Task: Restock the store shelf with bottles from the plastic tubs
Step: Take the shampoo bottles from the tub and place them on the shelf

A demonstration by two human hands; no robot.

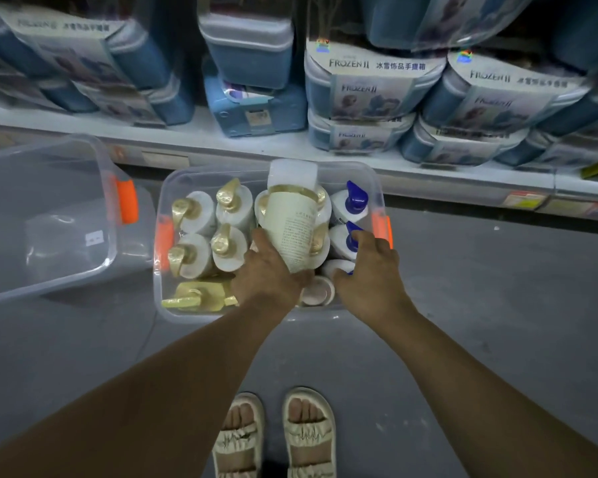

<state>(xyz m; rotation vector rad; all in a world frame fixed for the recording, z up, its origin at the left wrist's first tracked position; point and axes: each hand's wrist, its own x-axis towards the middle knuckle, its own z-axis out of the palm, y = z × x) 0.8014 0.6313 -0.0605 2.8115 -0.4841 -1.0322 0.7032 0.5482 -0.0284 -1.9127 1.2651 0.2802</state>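
Over the clear tub (pixel 173 188), the left hand (pixel 268 274) grips a cream labelled bottle (pixel 292 215); the right hand (pixel 370 270) curls its fingers on a blue-capped bottle (pixel 351 232) inside.

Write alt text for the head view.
The left hand lifts a cream bottle from a clear tub of gold- and blue-capped pump bottles on the floor, while the right hand grips a blue-capped bottle. An empty tub lies left, below a shelf of blue boxes.

Bare forearms; cream ruched-strap sandals (pixel 273 439).
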